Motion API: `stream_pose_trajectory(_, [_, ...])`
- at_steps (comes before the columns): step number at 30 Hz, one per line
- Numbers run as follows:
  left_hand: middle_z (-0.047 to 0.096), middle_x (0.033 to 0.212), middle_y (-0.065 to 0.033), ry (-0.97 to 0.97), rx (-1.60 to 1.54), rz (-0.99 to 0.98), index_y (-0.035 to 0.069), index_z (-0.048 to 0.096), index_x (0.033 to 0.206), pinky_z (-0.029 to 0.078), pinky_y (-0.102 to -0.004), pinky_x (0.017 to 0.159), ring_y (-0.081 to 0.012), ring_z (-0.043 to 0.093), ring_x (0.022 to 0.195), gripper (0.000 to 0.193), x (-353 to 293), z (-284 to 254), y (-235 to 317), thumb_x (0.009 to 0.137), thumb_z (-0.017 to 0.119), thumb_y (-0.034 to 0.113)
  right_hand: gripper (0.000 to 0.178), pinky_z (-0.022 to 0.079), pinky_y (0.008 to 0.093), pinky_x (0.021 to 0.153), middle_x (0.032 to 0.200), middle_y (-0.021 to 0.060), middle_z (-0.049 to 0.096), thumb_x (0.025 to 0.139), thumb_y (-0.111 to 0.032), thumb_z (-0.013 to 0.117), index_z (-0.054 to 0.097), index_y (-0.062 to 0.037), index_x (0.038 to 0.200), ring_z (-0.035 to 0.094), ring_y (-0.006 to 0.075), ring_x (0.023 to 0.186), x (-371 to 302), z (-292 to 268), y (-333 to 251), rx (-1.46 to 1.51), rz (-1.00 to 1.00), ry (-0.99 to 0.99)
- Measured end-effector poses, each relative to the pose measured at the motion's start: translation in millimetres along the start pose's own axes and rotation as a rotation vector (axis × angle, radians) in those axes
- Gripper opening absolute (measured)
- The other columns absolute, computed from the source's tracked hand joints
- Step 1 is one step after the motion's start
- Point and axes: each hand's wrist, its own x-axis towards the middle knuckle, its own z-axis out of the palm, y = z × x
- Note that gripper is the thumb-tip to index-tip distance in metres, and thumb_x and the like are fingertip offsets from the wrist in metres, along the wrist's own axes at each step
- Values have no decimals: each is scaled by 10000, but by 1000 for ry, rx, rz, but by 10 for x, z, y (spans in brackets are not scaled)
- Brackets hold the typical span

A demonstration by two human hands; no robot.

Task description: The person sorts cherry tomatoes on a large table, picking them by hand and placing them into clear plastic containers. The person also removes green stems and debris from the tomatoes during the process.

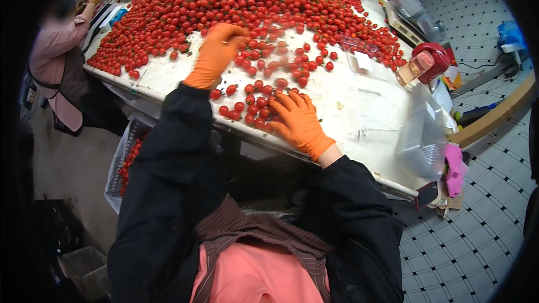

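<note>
Both my hands wear orange gloves over a white table (345, 129). My left hand (216, 53) hovers at the near edge of a large heap of red cherry tomatoes (224, 3). Its fingers are curved and apart, slightly blurred, with no tomato visible in them. My right hand (300, 120) lies spread over the right side of a small group of cherry tomatoes (252, 104) by the table's front edge. Its fingertips touch some of them, and part of the group is hidden beneath it. Between the hands and the heap, several tomatoes (275, 56) are smeared by motion.
Clear plastic boxes (424, 140) stack at the right edge, near an open clear box (368, 64) and a red device (432, 59). A white crate (120, 163) with tomatoes stands below left. Another person (67, 62) works at the table's left side.
</note>
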Motion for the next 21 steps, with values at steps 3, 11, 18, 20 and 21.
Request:
stream_pose_trajectory(3, [595, 894, -55, 196, 18, -94, 12, 645, 949, 477, -269, 706, -146, 588, 802, 90, -471, -812, 158, 867, 618, 37, 464, 310, 456, 1013, 1315, 128, 499, 844, -341, 606, 556, -86, 1228, 435, 347, 1203, -73, -36, 123, 42, -4, -7])
stream_pose_trajectory(11, [592, 995, -150, -92, 830, -569, 10, 638, 987, 483, -360, 783, -295, 597, 906, 249, -2544, -2235, -1089, 792, 697, 154, 427, 413, 385, 972, 1264, 152, 555, 841, -196, 650, 568, -52, 1235, 523, 322, 1142, -70, -368, 471, 242, 146, 111])
stream_pose_trajectory(18, [647, 981, -74, -182, 86, -477, -6, 637, 1097, 469, -257, 845, -134, 602, 935, 233, -1172, -1113, -3, 879, 628, 76, 376, 444, 366, 940, 1171, 133, 614, 836, -161, 666, 597, -53, 1189, 566, 305, 1089, -159, -451, 603, 223, 277, 133])
stream_pose_trajectory(20, [634, 916, -53, -408, -24, -356, 24, 676, 1036, 461, -264, 724, -131, 588, 822, 184, -884, -531, 318, 868, 641, 92, 351, 457, 378, 899, 1120, 130, 632, 828, -168, 667, 611, -56, 1156, 581, 310, 1033, -202, -451, 621, 223, 269, 129])
stream_pose_trajectory(21, [602, 846, -53, -498, 38, -278, 56, 687, 1032, 451, -272, 690, -149, 575, 773, 195, -817, -291, 347, 845, 665, 110, 337, 465, 390, 868, 1086, 127, 642, 822, -181, 666, 620, -62, 1134, 591, 313, 990, -187, -434, 602, 235, 242, 126])
